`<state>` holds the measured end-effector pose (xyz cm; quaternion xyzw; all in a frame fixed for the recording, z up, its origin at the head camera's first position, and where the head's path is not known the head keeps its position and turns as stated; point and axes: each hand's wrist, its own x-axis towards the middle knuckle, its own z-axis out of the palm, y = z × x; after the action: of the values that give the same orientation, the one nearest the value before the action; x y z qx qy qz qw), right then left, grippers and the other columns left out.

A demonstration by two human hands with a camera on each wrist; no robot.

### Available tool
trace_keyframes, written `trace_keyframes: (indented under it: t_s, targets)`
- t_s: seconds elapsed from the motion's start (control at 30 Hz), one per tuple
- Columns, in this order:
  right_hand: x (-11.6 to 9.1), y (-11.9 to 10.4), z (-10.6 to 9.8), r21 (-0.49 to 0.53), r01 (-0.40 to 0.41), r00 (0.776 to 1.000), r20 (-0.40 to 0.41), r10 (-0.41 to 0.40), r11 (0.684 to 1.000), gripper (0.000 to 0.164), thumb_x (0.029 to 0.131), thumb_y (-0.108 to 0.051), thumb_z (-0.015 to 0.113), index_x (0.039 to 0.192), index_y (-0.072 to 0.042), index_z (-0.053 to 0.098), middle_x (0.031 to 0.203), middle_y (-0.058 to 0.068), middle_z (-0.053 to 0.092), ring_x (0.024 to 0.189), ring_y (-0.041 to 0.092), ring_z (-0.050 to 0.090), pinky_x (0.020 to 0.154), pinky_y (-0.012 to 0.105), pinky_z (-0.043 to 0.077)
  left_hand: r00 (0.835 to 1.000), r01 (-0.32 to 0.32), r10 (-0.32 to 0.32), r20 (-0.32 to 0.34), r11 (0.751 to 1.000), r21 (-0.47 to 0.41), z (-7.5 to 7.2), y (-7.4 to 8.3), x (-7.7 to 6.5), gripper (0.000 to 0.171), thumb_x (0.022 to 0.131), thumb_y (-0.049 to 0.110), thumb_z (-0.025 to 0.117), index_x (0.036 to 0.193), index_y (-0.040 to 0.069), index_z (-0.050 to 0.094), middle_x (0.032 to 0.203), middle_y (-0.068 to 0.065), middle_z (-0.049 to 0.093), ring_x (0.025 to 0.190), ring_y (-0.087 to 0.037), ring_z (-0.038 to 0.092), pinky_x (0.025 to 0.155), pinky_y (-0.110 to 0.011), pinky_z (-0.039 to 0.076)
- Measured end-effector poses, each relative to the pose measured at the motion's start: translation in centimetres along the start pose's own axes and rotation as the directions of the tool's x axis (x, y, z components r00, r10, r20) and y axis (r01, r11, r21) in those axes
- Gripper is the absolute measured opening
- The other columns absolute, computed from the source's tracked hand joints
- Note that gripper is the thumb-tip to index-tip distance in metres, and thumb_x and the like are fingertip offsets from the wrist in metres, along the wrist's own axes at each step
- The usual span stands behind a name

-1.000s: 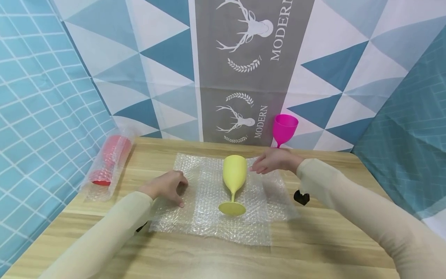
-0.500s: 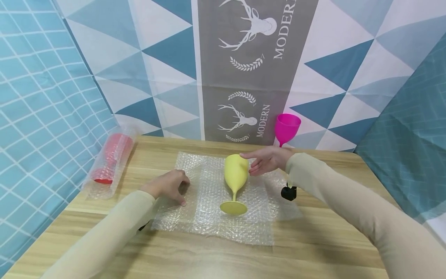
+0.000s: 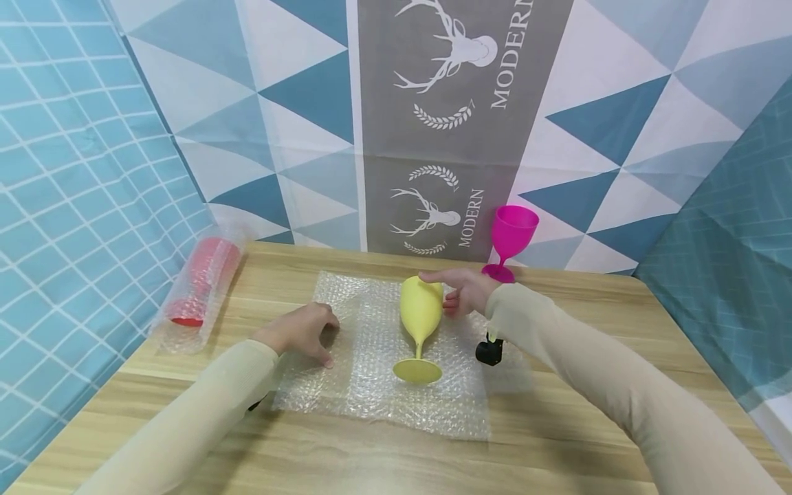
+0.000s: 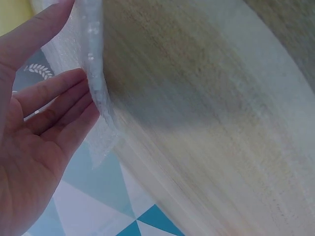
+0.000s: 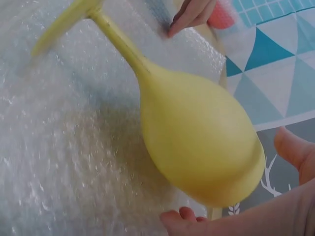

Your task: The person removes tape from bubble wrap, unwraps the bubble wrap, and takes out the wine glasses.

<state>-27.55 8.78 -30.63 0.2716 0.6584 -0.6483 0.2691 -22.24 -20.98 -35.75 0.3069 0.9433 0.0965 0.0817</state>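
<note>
A yellow wine goblet (image 3: 422, 306) lies on its side on a sheet of bubble wrap (image 3: 377, 385), its foot towards me. My right hand (image 3: 467, 289) is at the bowl's rim, thumb stretched over the far end and fingers at the right side. In the right wrist view, thumb and fingers stand apart around the mouth of the bowl. My left hand (image 3: 300, 333) rests at the wrap's left part, thumb and fingers spread. In the left wrist view its fingertips (image 4: 81, 78) touch the edge of the wrap.
At the back left of the wooden table (image 3: 371, 460) lies a red goblet (image 3: 213, 265) rolled in bubble wrap. A magenta goblet (image 3: 513, 230) stands upright at the back, just behind my right hand. Patterned cloth (image 3: 303, 103) rises along the table's back edge.
My right hand has moved left and its thumb has come over the yellow goblet's rim. The left hand and the goblets stay put; the head view has shifted slightly.
</note>
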Motion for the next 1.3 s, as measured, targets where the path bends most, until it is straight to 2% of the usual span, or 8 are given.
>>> trace_keyframes:
  t_s: [0.1,0.33,0.43,0.7,0.9,1.07,1.2,1.3]
  targets:
    - [0.4,0.1,0.4,-0.03,0.029,0.999,-0.018,-0.03,0.999,0.091,0.08,-0.026,0.077,0.147,-0.008,0.018,0.15,0.018,0.025,0.135,0.029,0.033,0.114,0.037,0.035,1.0,0.008,-0.008,0.001,1.0,-0.003,0.0,0.0,0.0,0.06,0.06,0.029,0.09,0.107,-0.001,0.069,0.101,-0.01,0.067,0.09,-0.02,0.061,0.084,-0.036,0.054]
    - [1.0,0.8,1.5,-0.09,0.049,0.999,-0.011,-0.05,0.995,0.091,0.077,-0.027,0.08,0.145,-0.005,0.023,0.146,0.018,0.035,0.131,0.031,0.044,0.11,0.044,0.042,1.0,0.007,-0.007,-0.003,1.0,-0.007,0.1,0.0,0.0,0.059,0.06,0.028,0.09,0.107,-0.002,0.069,0.101,-0.01,0.067,0.089,-0.019,0.06,0.084,-0.035,0.055]
    - [1.1,1.1,1.9,-0.105,0.064,0.998,0.007,-0.064,0.992,0.086,0.076,-0.029,0.08,0.142,-0.005,0.031,0.138,0.014,0.044,0.122,0.029,0.05,0.108,0.043,0.043,1.0,0.012,-0.012,-0.001,1.0,-0.005,0.0,0.0,0.0,0.059,0.06,0.028,0.09,0.106,-0.001,0.069,0.1,-0.009,0.067,0.088,-0.018,0.06,0.083,-0.035,0.054]
    - [1.5,1.3,1.9,-0.092,0.1,0.995,0.009,-0.099,0.991,0.078,0.075,-0.032,0.081,0.136,-0.006,0.041,0.121,0.01,0.05,0.109,0.027,0.053,0.106,0.043,0.046,1.0,0.002,-0.002,-0.005,1.0,0.001,-0.1,0.0,0.1,0.057,0.06,0.029,0.089,0.105,-0.001,0.069,0.097,-0.008,0.067,0.085,-0.016,0.058,0.08,-0.032,0.053]
    - [1.8,1.4,1.7,-0.098,0.079,0.997,0.014,-0.078,0.992,0.079,0.076,-0.031,0.081,0.137,-0.005,0.038,0.129,0.013,0.051,0.116,0.028,0.053,0.106,0.045,0.045,1.0,-0.005,0.004,-0.006,1.0,-0.007,0.2,0.0,0.1,0.057,0.06,0.028,0.09,0.104,0.0,0.069,0.096,-0.007,0.067,0.084,-0.016,0.057,0.079,-0.031,0.053]
    - [1.3,1.1,1.5,-0.041,0.034,0.999,0.012,-0.033,0.999,0.083,0.076,-0.021,0.08,0.14,0.0,0.032,0.14,0.015,0.044,0.127,0.028,0.046,0.113,0.043,0.039,0.999,-0.035,0.035,-0.019,0.999,0.0,0.4,0.0,0.1,0.056,0.059,0.028,0.09,0.103,-0.001,0.07,0.093,-0.006,0.066,0.081,-0.015,0.056,0.075,-0.027,0.052]
    - [1.0,0.7,1.1,-0.018,0.009,0.999,0.047,-0.008,1.0,0.089,0.077,-0.019,0.079,0.144,0.004,0.023,0.149,0.018,0.035,0.137,0.029,0.038,0.118,0.042,0.031,0.998,-0.041,0.041,-0.038,0.999,0.004,0.5,-0.1,0.1,0.056,0.057,0.027,0.09,0.102,0.0,0.07,0.092,-0.006,0.066,0.081,-0.015,0.057,0.074,-0.026,0.052]
    - [1.2,0.6,0.7,-0.014,-0.001,0.997,0.081,0.002,1.0,0.092,0.078,-0.02,0.079,0.145,0.003,0.021,0.15,0.018,0.032,0.139,0.03,0.036,0.119,0.042,0.031,0.999,-0.037,0.037,-0.037,0.999,0.0,0.5,-0.1,0.0,0.057,0.058,0.027,0.09,0.103,0.0,0.07,0.092,-0.006,0.066,0.082,-0.015,0.058,0.076,-0.028,0.053]
